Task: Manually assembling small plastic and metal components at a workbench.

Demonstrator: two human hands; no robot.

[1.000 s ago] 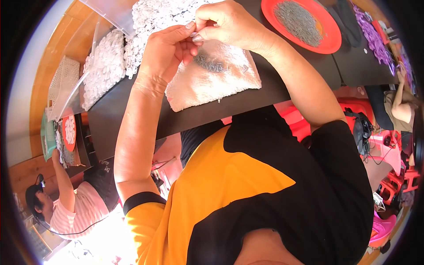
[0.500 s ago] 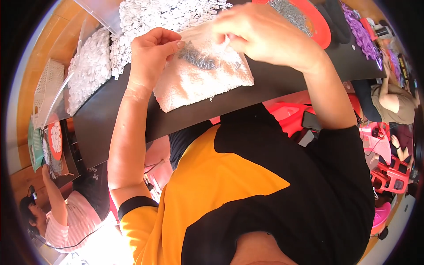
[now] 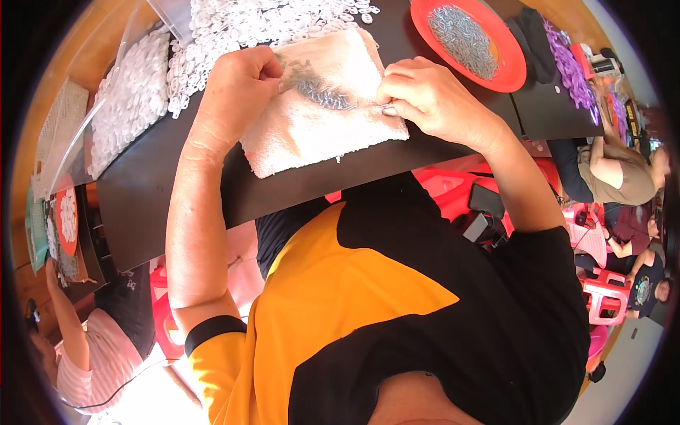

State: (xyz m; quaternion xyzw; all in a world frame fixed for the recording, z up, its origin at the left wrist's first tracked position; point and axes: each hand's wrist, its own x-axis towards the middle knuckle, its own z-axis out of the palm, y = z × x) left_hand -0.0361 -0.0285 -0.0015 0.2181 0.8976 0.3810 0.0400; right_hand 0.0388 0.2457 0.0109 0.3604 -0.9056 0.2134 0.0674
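By the edge of the counter (image 3: 142, 212), grey bits (image 3: 322, 93) are piled on a pale cloth (image 3: 322, 138). Left hand (image 3: 237, 81) and right hand (image 3: 432, 99) are held at its sides, fingers (image 3: 402, 86) curled; any grip cannot be told.

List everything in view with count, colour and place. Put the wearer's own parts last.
Table: count unclear, dark, under the work
Cloth: one, pale pink, on the table
Plates: two, red, upper right and far left
Metal pieces: many, grey, on the cloth and upper-right plate
White pieces: many, white, beyond and left of the cloth
Purple pieces: many, purple, upper right
Baskets: two, green and white, far left
Stools: several, red, right
Co-workers: one striped pink, left; at least three, dark or brown clothes, right
Shirt: one, yellow and black, centre
Left hand: one, bare, cloth's left edge
Right hand: one, bare, cloth's right edge
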